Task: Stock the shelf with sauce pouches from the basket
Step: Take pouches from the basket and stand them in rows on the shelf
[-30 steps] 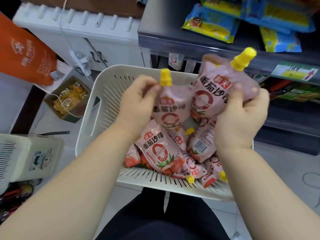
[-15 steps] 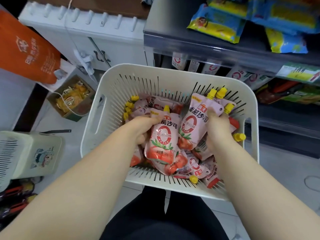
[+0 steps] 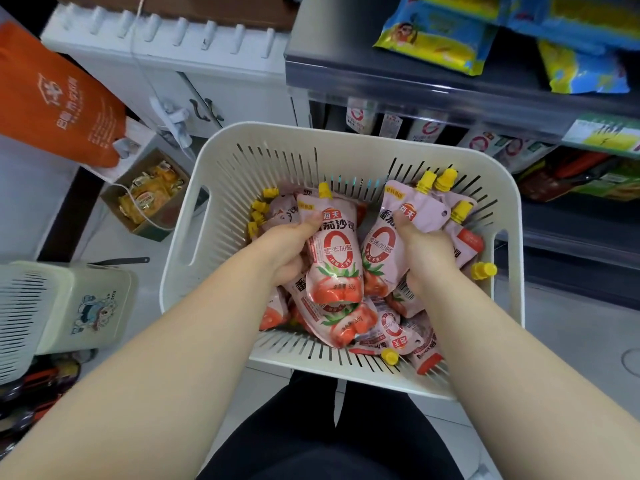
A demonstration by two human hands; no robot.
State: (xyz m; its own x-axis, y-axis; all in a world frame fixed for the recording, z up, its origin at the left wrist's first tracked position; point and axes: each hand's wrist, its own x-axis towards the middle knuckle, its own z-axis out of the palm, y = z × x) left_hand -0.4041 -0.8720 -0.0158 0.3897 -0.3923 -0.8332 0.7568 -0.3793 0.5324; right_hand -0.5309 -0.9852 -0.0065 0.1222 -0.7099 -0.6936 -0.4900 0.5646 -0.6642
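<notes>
A cream slotted basket [image 3: 360,140] sits on my lap, filled with several pink tomato sauce pouches with yellow caps. My left hand [image 3: 284,252] grips one pouch [image 3: 336,251] upright by its left edge, thumb on its front. My right hand [image 3: 424,252] grips another pouch [image 3: 391,233] leaning left, thumb pressed on its upper front. Both hands are inside the basket. More pouches [image 3: 384,327] lie flat beneath them. The shelf [image 3: 450,98] stands beyond the basket, with similar pouches [image 3: 429,128] lined up on its lower level under the top board.
Blue and yellow snack bags [image 3: 436,39] lie on the shelf's top level. A white cabinet [image 3: 194,64], an orange bag [image 3: 52,98] and a carton of yellow packets [image 3: 149,192] are to the left. Another cream basket [image 3: 65,306] stands at the lower left.
A second ago both hands held pouches raised above the basket. They dropped into the basket and now each grips a pouch there, lifting it slightly upright.
</notes>
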